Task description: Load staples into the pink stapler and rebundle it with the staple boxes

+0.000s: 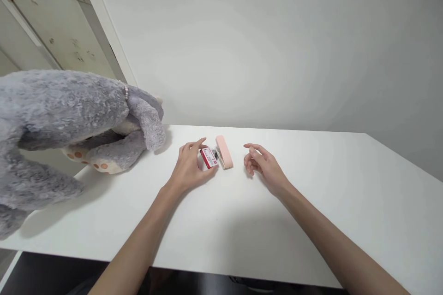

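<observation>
Red-and-white box (209,158), positioning or release stage (judged). Fingers of the left hand (187,167) curve around it, parted; whether they grip cannot be told. Box: just left of the pink stapler (224,152), on the tabletop (214,221). Right of the stapler: right hand (268,170), loosely curled, nothing visibly held. Firm hold would require finger-thumb opposition across the box.
</observation>
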The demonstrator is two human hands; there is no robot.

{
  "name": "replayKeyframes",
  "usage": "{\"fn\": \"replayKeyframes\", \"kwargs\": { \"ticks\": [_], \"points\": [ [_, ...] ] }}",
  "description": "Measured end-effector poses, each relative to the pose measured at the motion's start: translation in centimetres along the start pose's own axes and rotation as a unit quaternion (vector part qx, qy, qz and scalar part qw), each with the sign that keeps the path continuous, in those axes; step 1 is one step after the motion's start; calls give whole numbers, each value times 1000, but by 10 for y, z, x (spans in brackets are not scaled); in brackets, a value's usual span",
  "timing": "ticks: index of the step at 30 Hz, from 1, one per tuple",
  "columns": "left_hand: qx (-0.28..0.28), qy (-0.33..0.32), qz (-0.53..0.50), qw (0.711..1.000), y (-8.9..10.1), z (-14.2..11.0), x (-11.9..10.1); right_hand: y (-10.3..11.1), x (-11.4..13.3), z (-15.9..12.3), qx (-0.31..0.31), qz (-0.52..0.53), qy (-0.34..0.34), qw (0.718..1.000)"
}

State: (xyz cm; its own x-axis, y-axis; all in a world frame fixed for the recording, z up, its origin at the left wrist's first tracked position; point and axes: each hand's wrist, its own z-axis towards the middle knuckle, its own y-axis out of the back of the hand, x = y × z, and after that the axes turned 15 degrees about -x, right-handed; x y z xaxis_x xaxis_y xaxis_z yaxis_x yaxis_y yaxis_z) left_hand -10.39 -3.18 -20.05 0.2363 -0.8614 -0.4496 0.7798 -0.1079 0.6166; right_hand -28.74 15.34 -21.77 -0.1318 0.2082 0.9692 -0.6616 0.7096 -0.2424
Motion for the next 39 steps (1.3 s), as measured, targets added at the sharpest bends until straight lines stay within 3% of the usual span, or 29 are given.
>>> {"fn": "replayKeyframes", "kwargs": {
  "ticks": [17,20,26,28,33,36,39],
  "points": [
    [66,-39,29,997,4,2,16,1,1,-1,8,-14,-6,1000],
    [44,-56,41,997,4,3,12,0,1,0,5,-20,-8,1000],
    [-68,-71,-9,995,-5,-3,-17,1,-16,7,-16,-86,8,996],
    [-37,-104,-46,993,-13,-11,-29,1,-24,8,-12,-117,20,993],
    [112,-233,-86,962,-34,-34,-50,-3,-30,2,6,-189,56,980],
    [136,-258,-80,953,-40,-41,-52,-6,-24,-6,28,-271,108,956],
    [127,-265,-72,953,-41,-43,-49,-8,-21,-11,85,-378,166,907]
  ]
}}
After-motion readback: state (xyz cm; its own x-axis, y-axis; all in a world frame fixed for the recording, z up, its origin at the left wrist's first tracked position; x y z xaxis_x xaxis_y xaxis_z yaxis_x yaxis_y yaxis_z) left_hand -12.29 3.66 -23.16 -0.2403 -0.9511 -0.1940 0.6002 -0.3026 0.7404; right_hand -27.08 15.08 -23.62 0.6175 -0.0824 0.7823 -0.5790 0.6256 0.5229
